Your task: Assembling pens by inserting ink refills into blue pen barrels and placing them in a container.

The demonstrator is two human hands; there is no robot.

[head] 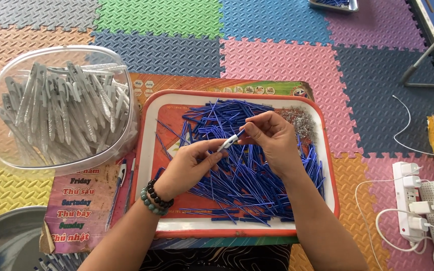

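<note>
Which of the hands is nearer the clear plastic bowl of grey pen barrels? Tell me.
Left. The left hand sits just right of the clear plastic bowl, over the tray; the right hand is farther right, beyond the pen piece both hold.

A clear bowl (pixel 6 150) of grey pen barrels (pixel 61 110) is sitting left of the grip, a white power strip (pixel 408 200) lying far right.
</note>
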